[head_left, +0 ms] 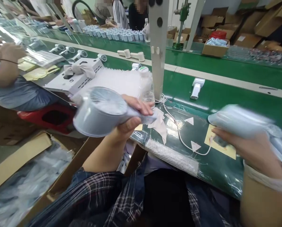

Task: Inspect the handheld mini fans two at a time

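Note:
My left hand (131,118) is closed around the handle of a pale grey-blue handheld device (99,112) with a large round head, held above my lap at the near edge of the green bench (202,164). My right hand (247,148) is at the right, fingers curled on a blurred pale blue device (237,119) wrapped in clear plastic, just above a yellow card (222,146) on the bench. A white cable (178,134) runs across the bench between my hands.
A white post (158,47) stands behind a water bottle (146,85). White devices (197,87) lie along the green conveyor. An open cardboard box (25,176) with plastic-wrapped items sits at my left. A co-worker's arm (4,63) rests at far left; other people sit across.

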Available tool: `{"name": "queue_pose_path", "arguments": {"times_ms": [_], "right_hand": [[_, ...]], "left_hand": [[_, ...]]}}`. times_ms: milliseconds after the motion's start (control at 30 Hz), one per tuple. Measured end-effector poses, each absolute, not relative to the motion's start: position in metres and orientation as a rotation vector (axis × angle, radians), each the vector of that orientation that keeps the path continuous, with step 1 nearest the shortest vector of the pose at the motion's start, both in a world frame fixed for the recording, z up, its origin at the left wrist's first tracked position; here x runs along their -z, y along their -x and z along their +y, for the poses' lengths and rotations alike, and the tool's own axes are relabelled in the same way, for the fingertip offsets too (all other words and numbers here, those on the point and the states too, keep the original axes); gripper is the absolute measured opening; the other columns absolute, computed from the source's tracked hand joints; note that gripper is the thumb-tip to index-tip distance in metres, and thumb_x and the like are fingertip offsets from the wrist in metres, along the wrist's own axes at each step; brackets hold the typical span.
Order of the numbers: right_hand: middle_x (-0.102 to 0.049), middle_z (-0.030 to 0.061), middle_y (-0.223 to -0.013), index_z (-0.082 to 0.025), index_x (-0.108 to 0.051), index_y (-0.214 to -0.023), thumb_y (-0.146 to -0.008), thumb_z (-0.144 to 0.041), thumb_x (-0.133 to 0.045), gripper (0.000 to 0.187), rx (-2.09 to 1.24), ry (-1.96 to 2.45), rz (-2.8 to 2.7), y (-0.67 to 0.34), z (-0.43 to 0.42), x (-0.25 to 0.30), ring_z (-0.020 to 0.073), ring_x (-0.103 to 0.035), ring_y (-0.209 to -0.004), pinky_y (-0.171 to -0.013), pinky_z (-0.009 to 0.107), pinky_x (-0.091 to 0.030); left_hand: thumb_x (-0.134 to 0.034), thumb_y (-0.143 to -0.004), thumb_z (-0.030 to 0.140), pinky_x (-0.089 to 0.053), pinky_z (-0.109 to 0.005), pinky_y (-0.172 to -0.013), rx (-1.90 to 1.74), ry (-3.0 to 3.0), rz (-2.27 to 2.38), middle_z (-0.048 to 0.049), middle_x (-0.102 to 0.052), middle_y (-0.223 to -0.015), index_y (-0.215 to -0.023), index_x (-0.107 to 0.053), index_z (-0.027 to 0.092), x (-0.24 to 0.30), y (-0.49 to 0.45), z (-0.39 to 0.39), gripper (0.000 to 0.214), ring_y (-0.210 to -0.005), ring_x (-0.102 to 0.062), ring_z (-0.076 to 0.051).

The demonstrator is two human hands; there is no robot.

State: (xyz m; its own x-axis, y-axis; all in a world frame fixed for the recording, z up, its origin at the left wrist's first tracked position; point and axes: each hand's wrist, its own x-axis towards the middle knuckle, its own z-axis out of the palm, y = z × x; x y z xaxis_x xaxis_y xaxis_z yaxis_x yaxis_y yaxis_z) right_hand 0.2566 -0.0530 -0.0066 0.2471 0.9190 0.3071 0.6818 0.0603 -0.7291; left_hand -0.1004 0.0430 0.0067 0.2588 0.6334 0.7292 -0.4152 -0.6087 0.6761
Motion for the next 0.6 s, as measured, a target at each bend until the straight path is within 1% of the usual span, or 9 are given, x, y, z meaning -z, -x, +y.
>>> {"name": "queue_pose_path", "arguments": {"times_ms": [33, 100, 167, 233, 300, 400, 467, 533, 600], "right_hand": [[-0.071, 0.0134, -0.094, -0.026, -0.068, -0.104, -0.068, -0.071, -0.088, 0.061, -0.316, 1.763, -1.525, -0.248, -0.040, 0.017, 0.0394, -0.068, -0.088, -0.080, 0.060, -0.055], [-0.069, 0.0154, -0.090, -0.021, -0.068, -0.108, -0.076, -0.059, -0.085, 0.052, -0.129, 1.915, -1.670, -0.240, -0.020, 0.039, 0.0440, -0.066, -0.095, -0.087, 0.065, -0.051], [-0.070, 0.0203, -0.094, -0.018, -0.067, -0.115, -0.087, -0.045, -0.075, 0.039, 0.126, 1.996, -1.820, -0.238, -0.011, 0.055, 0.0501, -0.064, -0.106, -0.091, 0.071, -0.047], [-0.069, 0.0290, -0.115, -0.015, -0.066, -0.130, -0.092, -0.038, -0.068, 0.044, 0.349, 1.964, -1.860, -0.229, -0.004, 0.055, 0.0562, -0.059, -0.120, -0.094, 0.077, -0.044], [-0.060, 0.0330, -0.137, -0.013, -0.058, -0.147, -0.095, -0.040, -0.068, 0.060, 0.375, 1.800, -1.879, -0.204, 0.009, 0.046, 0.0576, -0.053, -0.132, -0.102, 0.081, -0.041], [-0.061, 0.0233, -0.143, -0.018, -0.050, -0.157, -0.089, -0.053, -0.079, 0.082, -0.048, 1.424, -1.967, -0.137, 0.050, 0.037, 0.0463, -0.057, -0.135, -0.115, 0.071, -0.044], [-0.062, 0.0191, -0.143, -0.023, -0.043, -0.159, -0.080, -0.063, -0.086, 0.099, -0.365, 1.317, -1.844, -0.089, 0.087, 0.042, 0.0400, -0.063, -0.129, -0.111, 0.065, -0.051], [-0.062, 0.0198, -0.143, -0.022, -0.036, -0.160, -0.075, -0.067, -0.088, 0.109, -0.523, 1.290, -1.678, -0.054, 0.120, 0.052, 0.0377, -0.066, -0.128, -0.111, 0.063, -0.053], [-0.066, 0.0189, -0.135, -0.019, -0.038, -0.155, -0.074, -0.068, -0.089, 0.107, -0.567, 1.276, -1.580, -0.039, 0.140, 0.056, 0.0368, -0.068, -0.127, -0.112, 0.062, -0.052]], "left_hand": [[-0.085, -0.090, 0.036, -0.068, -0.036, -0.090, -1.404, -1.566, 0.167, 0.0045, -0.073, -0.083, -0.115, -0.069, 0.030, 0.001, 0.106, 0.034, 0.031, -0.079, -0.076, -0.014], [-0.080, -0.094, 0.040, -0.064, -0.029, -0.067, -1.095, -1.362, 0.205, 0.0017, -0.073, -0.076, -0.118, -0.068, 0.025, 0.020, 0.121, 0.014, 0.030, -0.064, -0.073, -0.014], [-0.077, -0.094, 0.053, -0.057, -0.026, -0.054, -0.756, -1.162, 0.348, -0.0028, -0.073, -0.071, -0.104, -0.071, 0.017, 0.041, 0.138, -0.004, 0.038, -0.053, -0.069, -0.015], [-0.080, -0.089, 0.063, -0.051, -0.023, -0.047, -0.598, -1.012, 0.536, -0.0063, -0.071, -0.065, -0.085, -0.071, 0.011, 0.061, 0.153, -0.018, 0.053, -0.046, -0.064, -0.014], [-0.085, -0.081, 0.069, -0.046, -0.022, -0.042, -0.639, -0.896, 0.636, -0.0083, -0.071, -0.061, -0.079, -0.072, 0.009, 0.078, 0.159, -0.027, 0.062, -0.043, -0.061, -0.014], [-0.081, -0.072, 0.086, -0.049, -0.024, -0.044, -0.776, -0.798, 0.637, -0.0106, -0.070, -0.058, -0.077, -0.073, 0.009, 0.093, 0.151, -0.036, 0.077, -0.045, -0.063, -0.017], [-0.083, -0.065, 0.089, -0.057, -0.028, -0.053, -0.843, -0.789, 0.639, -0.0117, -0.073, -0.062, -0.081, -0.075, 0.009, 0.098, 0.140, -0.041, 0.082, -0.052, -0.069, -0.020], [-0.090, -0.061, 0.084, -0.065, -0.034, -0.069, -0.883, -0.780, 0.638, -0.0145, -0.079, -0.076, -0.092, -0.079, 0.009, 0.101, 0.130, -0.044, 0.082, -0.067, -0.077, -0.024], [-0.099, -0.058, 0.073, -0.068, -0.040, -0.084, -0.932, -0.799, 0.616, -0.0188, -0.084, -0.103, -0.115, -0.080, 0.012, 0.104, 0.125, -0.041, 0.086, -0.088, -0.082, -0.029]]}}
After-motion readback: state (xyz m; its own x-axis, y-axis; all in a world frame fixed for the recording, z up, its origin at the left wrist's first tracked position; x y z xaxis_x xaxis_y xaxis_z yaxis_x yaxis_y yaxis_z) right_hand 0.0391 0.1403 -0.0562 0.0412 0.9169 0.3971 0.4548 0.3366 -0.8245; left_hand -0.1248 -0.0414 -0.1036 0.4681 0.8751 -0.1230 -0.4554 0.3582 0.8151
